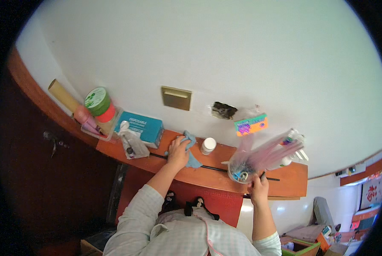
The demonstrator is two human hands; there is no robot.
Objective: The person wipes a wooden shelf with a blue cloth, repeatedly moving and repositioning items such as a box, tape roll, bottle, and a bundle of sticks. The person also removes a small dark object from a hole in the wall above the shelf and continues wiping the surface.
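Observation:
My left hand [179,155] presses a light blue cloth [193,161] onto the brown wooden shelf [290,174], its fingers bunched on the fabric. Just right of the cloth stands a small white lidded bottle [208,145]. My right hand [259,189] grips the near right side of a clear plastic container [232,171], and a small dark piece shows by the thumb. Small blue and white items lie inside that container. Blurred pinkish translucent plastic [267,153] rises from it towards the wall.
At left are a teal box [146,126] bearing writing, a clear bag [135,147] and a bin [109,132] with a green-lidded tub [97,100]. An orange-green packet [251,124] is near the wall hole [223,110]. A black strip [213,168] runs along the shelf; a dark door [60,179] stands left.

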